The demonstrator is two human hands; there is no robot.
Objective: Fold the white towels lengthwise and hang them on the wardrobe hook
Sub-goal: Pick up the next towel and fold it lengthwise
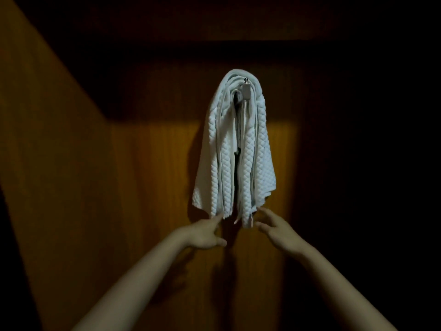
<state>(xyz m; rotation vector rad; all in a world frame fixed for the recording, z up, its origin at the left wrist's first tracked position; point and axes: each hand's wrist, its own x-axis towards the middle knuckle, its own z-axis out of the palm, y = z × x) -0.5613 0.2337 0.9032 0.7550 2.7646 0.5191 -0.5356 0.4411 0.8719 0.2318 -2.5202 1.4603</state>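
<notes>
The white towels (pixel 235 149) hang draped over the metal hook (pixel 246 91) on the wardrobe's wooden back panel (pixel 148 177), several layers stacked over the same peg and falling in two bunches with a dark gap between them. Their lower edges are uneven, the left bunch spreading wider and one narrow folded strip on the right reaching lowest. The cloth has a raised, quilted weave along the outer folds and smoother bands inside; it looks soft and thick, so the pile sits bulky at the hook.

Judging by this, the hanging step is all but done, and what is in hand looks like a last tidy of the hems. The left hand (pixel 206 234) reaches up with its forefinger extended to the bottom edge of the left bunch, just touching or nearly so; its other fingers are loosely curled and grip nothing. The right hand (pixel 278 229) is spread open just beside the lowest strip on the right, also holding nothing.

The next move probably calls for a light pinch on each bunch and a gentle downward tug to even the lengths, without dragging the stack off the small peg. The wardrobe around is dim, with a darker side wall (pixel 47 139) at the left.
</notes>
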